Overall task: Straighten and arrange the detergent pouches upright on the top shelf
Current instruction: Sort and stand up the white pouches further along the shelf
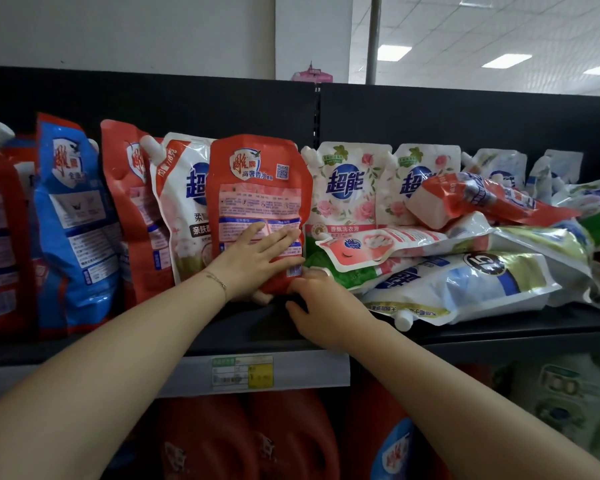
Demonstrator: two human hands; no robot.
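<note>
Now the left grip (257, 259) lies flat, fingers straight, on the upright red pouch (257, 188); the right grip (321, 306) meets its base, hold unclear.

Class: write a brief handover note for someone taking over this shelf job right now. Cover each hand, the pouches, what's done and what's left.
Left hand: laid flat, pressing the red plastic detergent pouch, which is upright on the black top shelf.
Right hand: at that pouch's lower right corner; grip unclear.
Done: row of red, blue and white pouches at left stands roughly upright.
Left: heap of toppled white, green and red pouches at right.
</note>
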